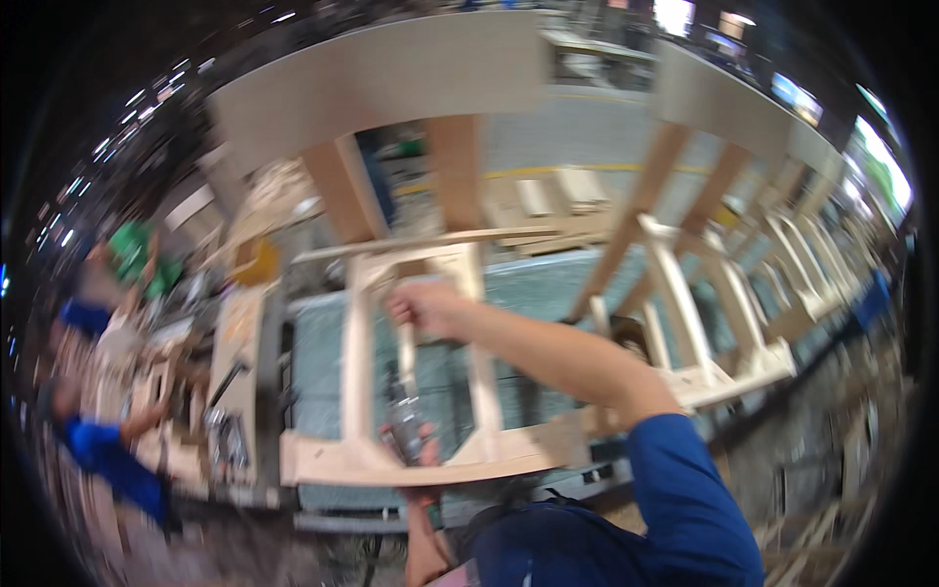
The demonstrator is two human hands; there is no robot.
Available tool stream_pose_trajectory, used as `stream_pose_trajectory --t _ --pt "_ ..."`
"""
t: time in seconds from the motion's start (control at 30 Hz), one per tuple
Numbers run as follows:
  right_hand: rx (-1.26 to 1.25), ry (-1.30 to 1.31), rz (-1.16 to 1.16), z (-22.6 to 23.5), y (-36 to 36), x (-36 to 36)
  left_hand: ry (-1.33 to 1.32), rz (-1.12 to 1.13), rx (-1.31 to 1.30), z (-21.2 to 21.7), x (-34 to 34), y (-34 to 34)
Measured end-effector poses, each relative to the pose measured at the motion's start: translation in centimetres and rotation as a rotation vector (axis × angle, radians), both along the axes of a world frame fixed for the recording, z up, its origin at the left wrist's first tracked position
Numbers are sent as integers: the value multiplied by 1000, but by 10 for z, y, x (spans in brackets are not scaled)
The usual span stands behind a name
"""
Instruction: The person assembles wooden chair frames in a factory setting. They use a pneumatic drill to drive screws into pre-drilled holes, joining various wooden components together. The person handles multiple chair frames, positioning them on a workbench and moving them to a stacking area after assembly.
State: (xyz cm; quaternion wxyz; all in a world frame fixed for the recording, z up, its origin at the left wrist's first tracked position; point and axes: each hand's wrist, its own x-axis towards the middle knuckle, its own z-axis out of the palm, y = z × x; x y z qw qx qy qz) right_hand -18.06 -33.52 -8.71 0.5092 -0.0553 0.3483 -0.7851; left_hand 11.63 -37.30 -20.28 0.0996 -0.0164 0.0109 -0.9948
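Observation:
A pale wooden frame (354, 372) stands in front of me over a green work surface. My right hand (433, 308) is closed, inside the frame's far part, at the top of a pale stick (407, 354). The stick's lower end meets a greyish, bottle-like thing (403, 416) that looks partly see-through; blur hides its exact kind. My left hand (426, 448) reaches up from below, behind the frame's curved near rail (430, 474), with its fingers around that thing. The rail covers part of the left wrist.
More wooden frames (675, 293) stand in a row to the right, with upright boards and wide panels (381, 83) behind. A hammer (227, 382) lies on a board at left. Another person in blue (108, 450) works at far left. Board offcuts (582, 186) lie beyond.

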Motion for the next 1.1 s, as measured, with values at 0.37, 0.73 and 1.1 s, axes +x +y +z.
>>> stream_pose_trajectory --t 0.37,0.73,1.1 --pt "410 227 -169 25 -16 22 155 -51 28 25 0 8" --pt "479 247 -147 23 -32 24 149 -51 -52 35 -7 5" --pt "550 272 -84 19 -41 14 96 -15 -134 46 -17 -5"
